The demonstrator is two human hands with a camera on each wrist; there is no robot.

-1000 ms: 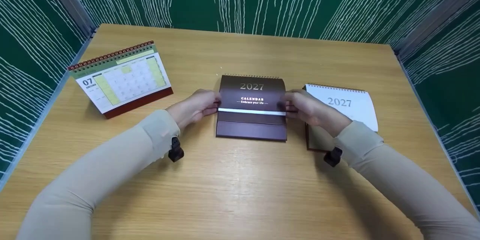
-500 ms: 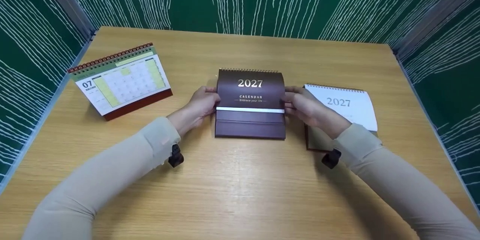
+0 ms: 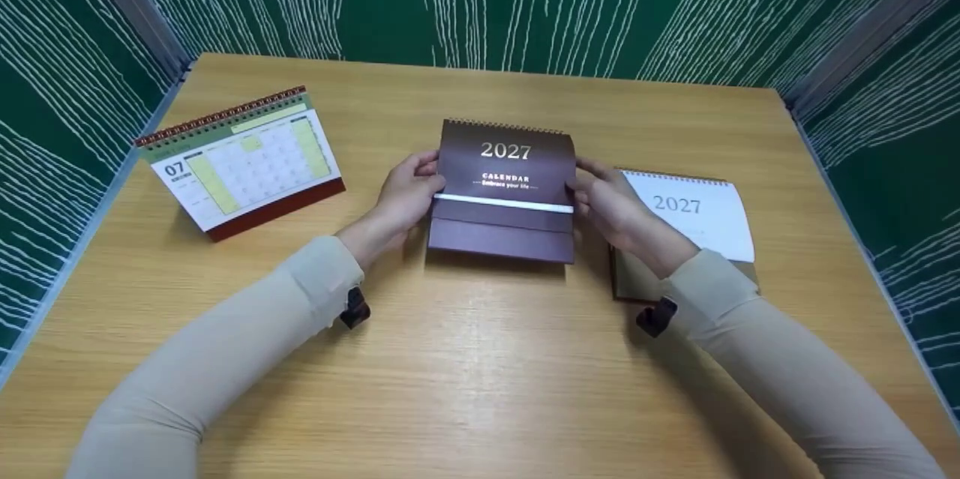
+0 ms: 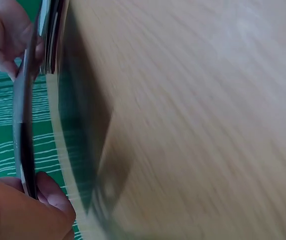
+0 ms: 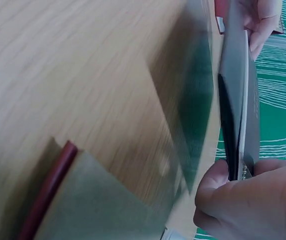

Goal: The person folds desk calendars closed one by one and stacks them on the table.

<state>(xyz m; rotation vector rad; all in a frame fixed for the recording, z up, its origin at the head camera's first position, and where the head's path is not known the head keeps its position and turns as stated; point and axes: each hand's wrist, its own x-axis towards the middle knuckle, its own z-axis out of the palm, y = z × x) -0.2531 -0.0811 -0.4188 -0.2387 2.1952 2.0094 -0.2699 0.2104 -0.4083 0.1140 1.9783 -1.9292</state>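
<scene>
A dark brown desk calendar [image 3: 505,164] marked 2027, with a white band across its lower part, is held just above the table between both hands. My left hand [image 3: 411,190] pinches its left edge, thumb in front and fingers behind. On the opposite edge my right hand [image 3: 611,205] pinches it the same way. Both wrist views show the calendar [image 4: 25,107] edge-on, lifted off the wood, with the fingers on its two sides. A white-covered 2027 calendar [image 3: 697,213] stands right beside my right hand, partly hidden by that hand and wrist.
At the left of the wooden table [image 3: 480,374] a third desk calendar [image 3: 255,164] stands at an angle, with a red base and its page turned to 07. Green walls [image 3: 495,7] with white streaks enclose the back and sides.
The brown calendar has risen off the table and moved slightly toward the back, carried by both hands; a shadow now shows beneath it. The other two calendars stay put.
</scene>
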